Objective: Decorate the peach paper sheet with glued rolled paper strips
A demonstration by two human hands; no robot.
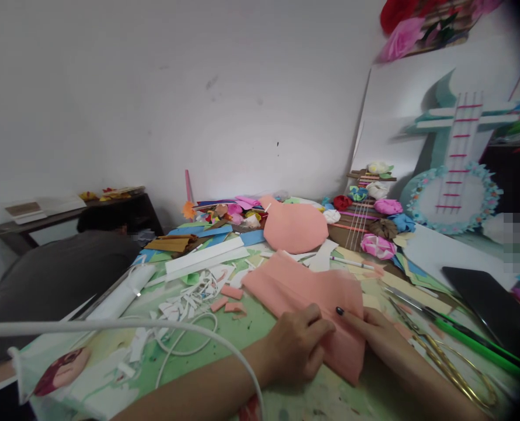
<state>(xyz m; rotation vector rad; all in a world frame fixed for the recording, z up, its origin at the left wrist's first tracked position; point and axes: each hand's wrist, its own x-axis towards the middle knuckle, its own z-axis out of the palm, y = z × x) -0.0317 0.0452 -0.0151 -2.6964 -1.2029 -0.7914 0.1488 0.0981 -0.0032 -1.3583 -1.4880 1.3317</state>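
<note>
My left hand (297, 345) lies curled on the near edge of a folded pink sheet of paper or foam (304, 289), its fingers bent and pinching the material. From the right, my right hand (374, 330) presses on the same sheet, with a dark-nailed fingertip on the pink surface beside the left hand's fingers. The sheet lies flat on the green table (246, 327). A rounded pink cut-out piece (295, 227) rests farther back.
Gold scissors (448, 362) and a green pen (474, 342) lie to the right. White scraps (190, 295) and a white cable (185, 327) lie left. Paper flowers (376, 245), a paper guitar (450, 193) and coloured sheets stand behind. A dark-clothed person (62, 275) is at left.
</note>
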